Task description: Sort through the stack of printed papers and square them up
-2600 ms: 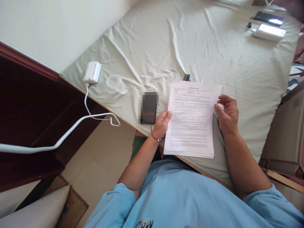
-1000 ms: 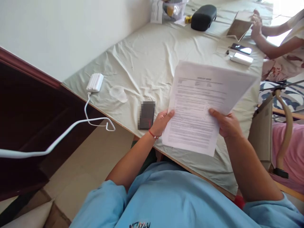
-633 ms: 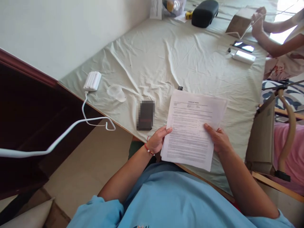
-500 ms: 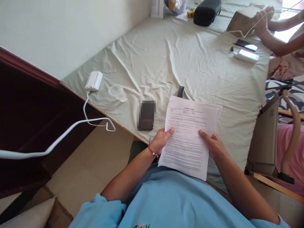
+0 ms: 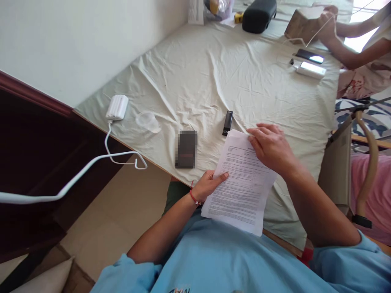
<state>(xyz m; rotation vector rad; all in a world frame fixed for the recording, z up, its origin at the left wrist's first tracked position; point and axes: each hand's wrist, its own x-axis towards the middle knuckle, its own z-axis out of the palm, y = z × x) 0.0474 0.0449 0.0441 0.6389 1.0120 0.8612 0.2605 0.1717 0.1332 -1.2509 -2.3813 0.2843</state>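
A stack of printed paper sheets point(image 5: 236, 185) tilts in front of my blue shirt, its lower edge near my body. My left hand point(image 5: 209, 187), with a red bracelet at the wrist, is closed on the stack's left side, thumb on top. Over the upper right corner lies my right hand point(image 5: 271, 146), its fingers bent together and its thumb against the top edge; that corner is hidden under it. Just beyond the top edge rests a small black stapler-like object point(image 5: 227, 123). A dark, pixelated flat rectangle point(image 5: 186, 149) lies left of the papers.
On the cloth-covered table point(image 5: 189, 85) are a white adapter point(image 5: 117, 107) with a cable, a clear plastic lid point(image 5: 148, 121) and a black case point(image 5: 259, 16). At right, another person's hands point(image 5: 328, 24) touch a brown box point(image 5: 301, 26). A chair point(image 5: 339, 162) stands at the right edge.
My right hand has moved from the right side of the stack up to its top right corner. The papers have turned slightly, uncovering more of the black object.
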